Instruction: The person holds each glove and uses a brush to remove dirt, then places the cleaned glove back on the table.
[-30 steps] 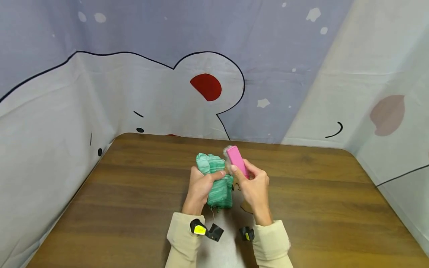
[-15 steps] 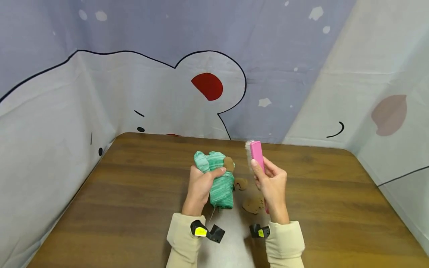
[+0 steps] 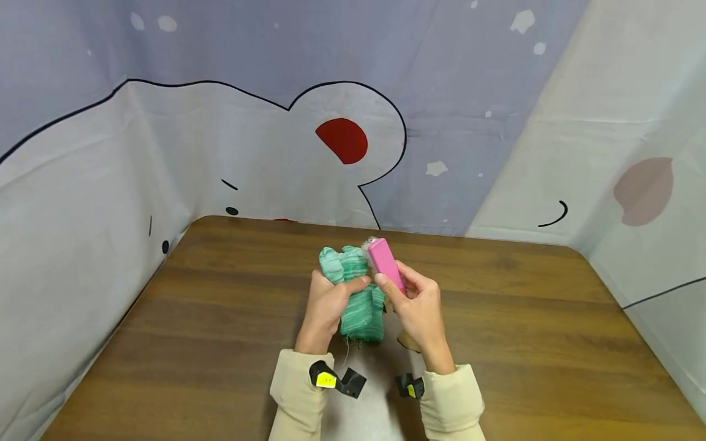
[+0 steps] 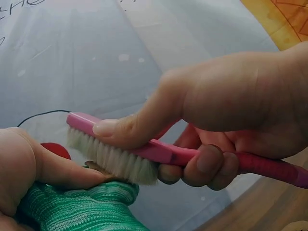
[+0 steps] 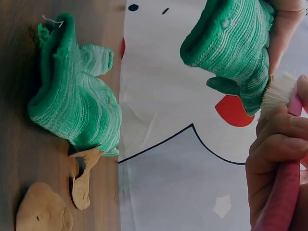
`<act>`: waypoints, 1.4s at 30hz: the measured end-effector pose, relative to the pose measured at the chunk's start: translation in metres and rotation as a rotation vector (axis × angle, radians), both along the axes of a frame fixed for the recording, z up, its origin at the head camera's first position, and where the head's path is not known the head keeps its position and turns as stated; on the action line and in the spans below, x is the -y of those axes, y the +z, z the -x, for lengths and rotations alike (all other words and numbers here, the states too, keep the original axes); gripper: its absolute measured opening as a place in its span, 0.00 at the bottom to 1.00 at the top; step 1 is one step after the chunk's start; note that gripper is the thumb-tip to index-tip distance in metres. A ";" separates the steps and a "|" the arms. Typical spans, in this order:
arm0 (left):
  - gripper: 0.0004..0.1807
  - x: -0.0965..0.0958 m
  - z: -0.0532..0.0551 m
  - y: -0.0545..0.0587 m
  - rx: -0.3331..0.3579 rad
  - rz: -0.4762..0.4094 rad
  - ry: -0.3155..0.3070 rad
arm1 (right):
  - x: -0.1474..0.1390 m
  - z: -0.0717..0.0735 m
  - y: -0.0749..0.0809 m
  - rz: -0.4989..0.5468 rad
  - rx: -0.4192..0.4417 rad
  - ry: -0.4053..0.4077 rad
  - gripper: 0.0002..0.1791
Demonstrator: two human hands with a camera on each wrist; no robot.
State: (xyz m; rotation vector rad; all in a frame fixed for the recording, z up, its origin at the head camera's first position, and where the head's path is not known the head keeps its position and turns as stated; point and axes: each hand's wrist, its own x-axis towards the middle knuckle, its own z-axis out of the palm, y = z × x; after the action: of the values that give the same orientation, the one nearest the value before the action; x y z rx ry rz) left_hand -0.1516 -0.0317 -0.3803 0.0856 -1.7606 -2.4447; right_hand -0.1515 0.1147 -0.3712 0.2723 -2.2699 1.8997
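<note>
My left hand (image 3: 326, 306) grips a green-and-white striped knitted glove (image 3: 353, 264) above the table, its thumb lying across the fabric. In my right hand (image 3: 421, 309) is a pink scrub brush (image 3: 386, 262), pinched behind the head with the thumb along its back. In the left wrist view the pale bristles (image 4: 115, 161) bear on a brown patch (image 4: 100, 169) at the glove, close by the left thumb tip. The right wrist view shows the held glove's open cuff (image 5: 192, 50) and the bristles at its far end.
A second green knitted glove (image 5: 89, 103) lies on the wooden table (image 3: 540, 331). Near it are brown, clay-like flat pieces (image 5: 41, 209), one partly hidden by my right hand in the head view. A printed cloth (image 3: 248, 141) hangs behind the table.
The brush swung away to the right half a second ago, uncovering the brown patch, and is now back against the glove. My left hand has stayed nearly in place.
</note>
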 end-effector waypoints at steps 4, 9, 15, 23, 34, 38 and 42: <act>0.18 0.001 0.000 -0.001 0.021 0.036 0.008 | 0.001 0.000 -0.003 -0.041 -0.016 -0.036 0.24; 0.14 0.003 0.000 -0.001 0.058 0.076 0.022 | 0.005 0.000 -0.009 -0.216 -0.139 -0.167 0.25; 0.17 0.004 -0.006 0.009 0.052 0.012 -0.021 | -0.014 0.009 -0.020 -0.412 -0.088 -0.377 0.22; 0.17 0.013 -0.003 0.004 0.095 0.073 0.041 | -0.017 0.011 -0.007 0.116 0.074 -0.138 0.21; 0.19 0.015 0.000 -0.001 0.034 0.057 -0.001 | 0.021 -0.018 0.023 -0.150 -0.104 0.004 0.22; 0.20 0.019 -0.001 -0.001 0.016 0.083 -0.003 | 0.026 -0.021 0.027 -0.244 -0.163 -0.051 0.22; 0.22 0.020 -0.001 -0.004 0.008 0.115 -0.013 | 0.025 -0.022 0.026 -0.237 -0.141 -0.063 0.22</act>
State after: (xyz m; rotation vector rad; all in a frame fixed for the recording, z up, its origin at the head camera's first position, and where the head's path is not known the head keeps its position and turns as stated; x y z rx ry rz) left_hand -0.1504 -0.0519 -0.3840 0.0729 -1.9063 -2.3490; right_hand -0.1299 0.0893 -0.3448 0.3492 -2.3760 1.5306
